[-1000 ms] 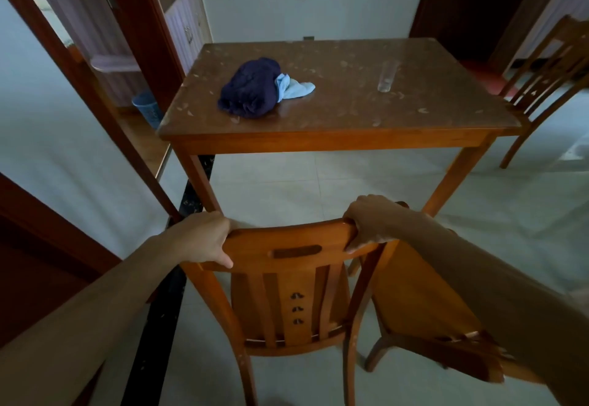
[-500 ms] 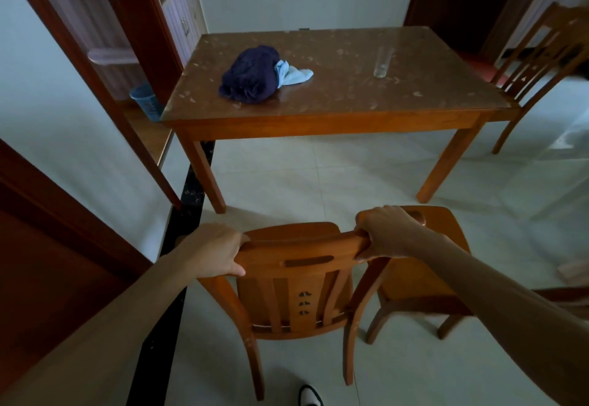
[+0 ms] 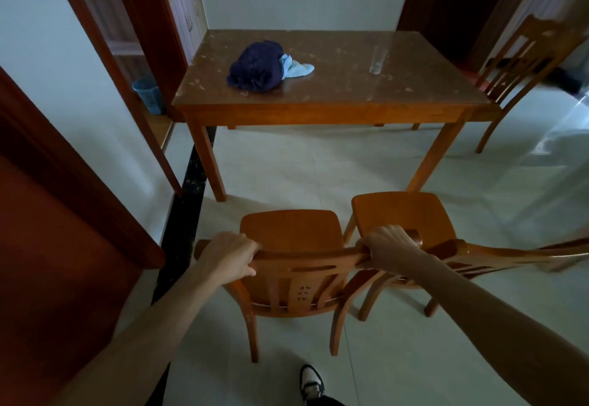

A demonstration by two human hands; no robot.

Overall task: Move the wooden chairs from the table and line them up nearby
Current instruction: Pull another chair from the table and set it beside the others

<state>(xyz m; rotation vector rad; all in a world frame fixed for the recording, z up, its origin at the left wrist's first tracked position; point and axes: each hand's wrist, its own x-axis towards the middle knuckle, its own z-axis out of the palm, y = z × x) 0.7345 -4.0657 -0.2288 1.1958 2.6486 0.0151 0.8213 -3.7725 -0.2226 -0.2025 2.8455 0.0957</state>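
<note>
Head view: the left hand (image 3: 228, 257) and right hand (image 3: 390, 249) are both gripping the top rail of a wooden chair (image 3: 291, 239) standing on the floor, clear of the surface's (image 3: 334, 109) near edge. A second chair (image 3: 403, 214) is standing just beside it, a third chair (image 3: 529, 55) at the surface's right edge. A dark cloth (image 3: 256, 66) and a glass (image 3: 377, 60) are lying on the surface.

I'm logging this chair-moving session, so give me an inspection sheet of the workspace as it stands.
Surface: pale tiled floor; wooden table with a worn, speckled top.
Job's things: held chair beside second chair, both clear of the table; third chair at the table's right end.
Clutter: dark blue cloth, light blue cloth and clear glass on the table.
Hands: left hand and right hand grip the held chair's top rail.
Cables: nothing seen.
Surroundings: blue basket, wooden door frames, person's shoe.
</note>
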